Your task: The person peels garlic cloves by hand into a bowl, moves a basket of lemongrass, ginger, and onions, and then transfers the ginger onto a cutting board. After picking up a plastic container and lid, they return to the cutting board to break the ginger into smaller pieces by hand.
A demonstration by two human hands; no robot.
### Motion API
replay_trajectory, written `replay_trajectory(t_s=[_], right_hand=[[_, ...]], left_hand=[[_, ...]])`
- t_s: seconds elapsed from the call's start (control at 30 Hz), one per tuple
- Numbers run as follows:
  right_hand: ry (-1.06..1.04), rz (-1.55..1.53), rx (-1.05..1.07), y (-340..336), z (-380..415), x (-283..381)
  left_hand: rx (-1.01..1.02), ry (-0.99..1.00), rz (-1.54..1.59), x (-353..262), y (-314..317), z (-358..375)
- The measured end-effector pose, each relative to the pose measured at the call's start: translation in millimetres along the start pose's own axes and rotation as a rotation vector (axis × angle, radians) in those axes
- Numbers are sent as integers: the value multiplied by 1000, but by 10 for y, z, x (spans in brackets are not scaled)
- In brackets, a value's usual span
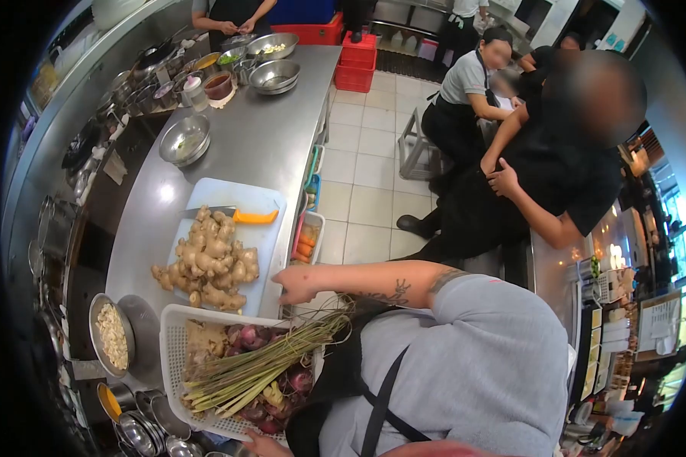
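My right hand (296, 284) reaches to the near edge of a pale blue cutting board (270, 206), fingers bent against it. On the board, a pile of ginger (213, 255) lies beside a knife (253, 217) with a yellow handle. My left hand (265, 445) grips the rim of a white plastic basket (171, 358), its fingertips partly hidden. Inside the basket, a bundle of lemongrass (263, 365) rests across red onions (300, 378). Left of the basket stands a metal bowl of peeled garlic (113, 339).
Metal bowls (185, 140) and sauce containers (219, 86) stand farther along the steel counter (229, 156). Below its edge is a bin with carrots (306, 242). A person in black (541, 152) leans on the right, near a seated person (465, 84) and a grey stool (413, 152).
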State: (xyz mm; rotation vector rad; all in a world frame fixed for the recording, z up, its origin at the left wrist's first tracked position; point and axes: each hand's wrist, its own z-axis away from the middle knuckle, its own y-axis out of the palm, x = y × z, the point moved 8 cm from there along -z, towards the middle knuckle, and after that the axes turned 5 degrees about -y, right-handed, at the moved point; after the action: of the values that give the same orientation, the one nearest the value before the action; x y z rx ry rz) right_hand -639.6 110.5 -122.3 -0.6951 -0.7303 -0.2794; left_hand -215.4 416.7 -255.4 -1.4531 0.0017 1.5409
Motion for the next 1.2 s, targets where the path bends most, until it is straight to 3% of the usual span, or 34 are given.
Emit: replay_trajectory(t_s=[0.13,0.23,0.4,0.6,0.63,0.73,0.97,1.1,1.2], right_hand=[[44,-117,149,159,133,-20],[-114,-22,70,415,-263,-341],[-212,-53,98,487,-267,-304],[-295,-84,95,525,-120,29],[-321,-67,110,520,-68,113],[-335,-11,105,589,-59,166],[-381,52,63,604,-103,181],[-372,89,33,638,-148,162],[-342,141,34,664,-190,143]], left_hand=[[0,28,-32,-14,-11,-1],[0,75,-73,-21,-32,10],[14,234,-216,-49,-85,94],[229,-146,473,857,-11,-263],[196,-151,461,882,1,-290],[35,-162,273,466,-8,-107],[-175,-276,101,208,-103,46],[-74,-183,277,276,-58,-12],[-29,-162,314,-35,-28,150]])
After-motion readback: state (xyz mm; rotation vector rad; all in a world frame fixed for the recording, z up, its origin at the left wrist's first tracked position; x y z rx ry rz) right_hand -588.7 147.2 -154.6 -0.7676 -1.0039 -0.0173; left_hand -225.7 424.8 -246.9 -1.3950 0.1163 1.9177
